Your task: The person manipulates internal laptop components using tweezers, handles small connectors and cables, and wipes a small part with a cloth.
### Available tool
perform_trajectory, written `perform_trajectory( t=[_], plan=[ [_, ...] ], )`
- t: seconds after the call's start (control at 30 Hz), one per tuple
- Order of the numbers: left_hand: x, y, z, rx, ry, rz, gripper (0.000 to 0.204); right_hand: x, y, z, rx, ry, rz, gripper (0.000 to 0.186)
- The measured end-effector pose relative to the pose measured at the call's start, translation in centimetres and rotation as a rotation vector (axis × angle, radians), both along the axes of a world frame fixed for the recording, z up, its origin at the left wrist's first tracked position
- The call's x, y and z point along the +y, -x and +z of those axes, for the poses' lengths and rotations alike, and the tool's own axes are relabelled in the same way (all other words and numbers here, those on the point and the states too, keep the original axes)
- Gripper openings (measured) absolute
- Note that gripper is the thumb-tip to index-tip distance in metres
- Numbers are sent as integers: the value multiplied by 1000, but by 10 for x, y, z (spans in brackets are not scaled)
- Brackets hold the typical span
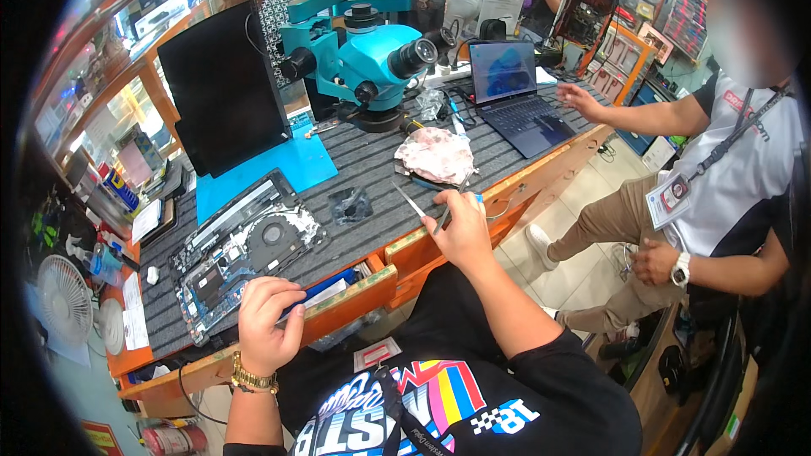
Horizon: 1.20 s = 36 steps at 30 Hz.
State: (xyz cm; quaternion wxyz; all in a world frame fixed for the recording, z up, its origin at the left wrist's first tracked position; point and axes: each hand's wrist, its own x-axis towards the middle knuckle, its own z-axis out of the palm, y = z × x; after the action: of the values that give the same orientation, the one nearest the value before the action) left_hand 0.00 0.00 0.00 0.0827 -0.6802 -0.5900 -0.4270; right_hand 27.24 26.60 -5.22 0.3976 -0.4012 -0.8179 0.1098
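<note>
An opened laptop base (241, 253) lies on the ribbed grey mat, with its round fan and circuit board exposed. Close to its front edge, my left hand (269, 321) is raised over the drawer rim with bent fingers and thumb together. A dark blue edge shows at those fingertips; whether it is held or lies behind them is unclear. My right hand (463, 224) grips slim metal tweezers (411, 201) above the table edge. Just beyond that hand lies a crumpled pink-and-white cloth (435, 155). A small dark square piece (350, 205) rests between the laptop base and my right hand.
A teal microscope (372, 59) stands at the back beside a large black panel (221, 89) and blue mat (270, 173). An open laptop (511, 93) is at the right, where a co-worker's hand (583, 101) reaches over. An open drawer (351, 295) juts out below; a fan (63, 295) stands left.
</note>
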Motion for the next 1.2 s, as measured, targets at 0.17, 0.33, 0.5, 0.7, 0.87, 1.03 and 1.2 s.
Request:
perform_trajectory(
  t=[0.17, 0.33, 0.5, 0.7, 0.87, 1.03, 1.2],
  plan=[
    [0, 2, 5, 0, -29, -42, 12, 11, 26, -1, 58, -126, 45, 32],
    [-4, -8, 9, -19, -43, -87, 11, 28, 34, -9, 40, -235, 48, 25],
    [-4, -19, 13, -40, -44, -148, 11, 31, 34, -10, 19, -160, 75, 22],
    [-7, -15, 16, 6, 21, -158, 8, 28, 38, -11, 63, 24, 131, 21],
    [-2, 13, 21, 65, 150, -85, 5, 35, 41, -12, 73, -164, 105, 18],
    [15, 56, 25, 47, 123, -13, 4, 28, 53, -12, 165, -218, 164, 12],
    [53, 80, 27, 104, 139, 11, 9, 4, 81, -1, 378, -27, 504, 26]
  ],
)
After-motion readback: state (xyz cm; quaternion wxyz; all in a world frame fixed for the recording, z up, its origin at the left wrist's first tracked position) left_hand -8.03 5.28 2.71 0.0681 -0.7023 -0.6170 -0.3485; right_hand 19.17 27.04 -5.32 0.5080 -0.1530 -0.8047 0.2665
